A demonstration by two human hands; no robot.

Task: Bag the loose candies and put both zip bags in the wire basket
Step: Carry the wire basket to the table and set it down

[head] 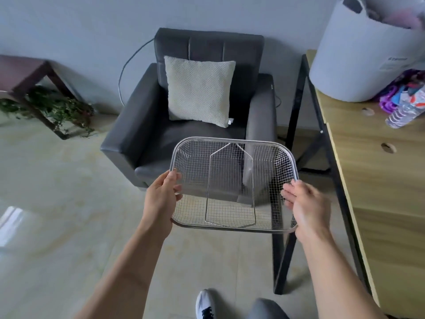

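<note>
The wire basket (233, 185) is held in the air in front of the person, above the floor (57, 203) and in front of a dark armchair (190, 125). It is empty. The left hand (161, 199) grips the left rim, thumb over the top edge and fingers (178, 195) curled under the mesh. The right hand (303, 203) grips the right rim, its fingers (287, 194) bent around the edge and pressed against the mesh. Both hands are closed on the basket.

Step in hand, as judged: fetching or positioning the basket. No candies and no zip bags can be identified in this view, so bagging appears not yet done.

Next move: the basket needs a stable resting place, most likely the worktop (379, 180) at the right. This frees both hands for bagging. The rim should be kept level during the transfer.

Surface and room: the worktop is pale wood on a black frame, with round holes in its top. At its far end stand a large white tub (358, 58), a plastic bottle (404, 113) and a colourful packet (400, 93), contents unclear. A cream cushion (200, 90) rests on the armchair. Green plants (53, 107) lie under a dark side table (20, 70) at the left. The floor is pale tile.
</note>
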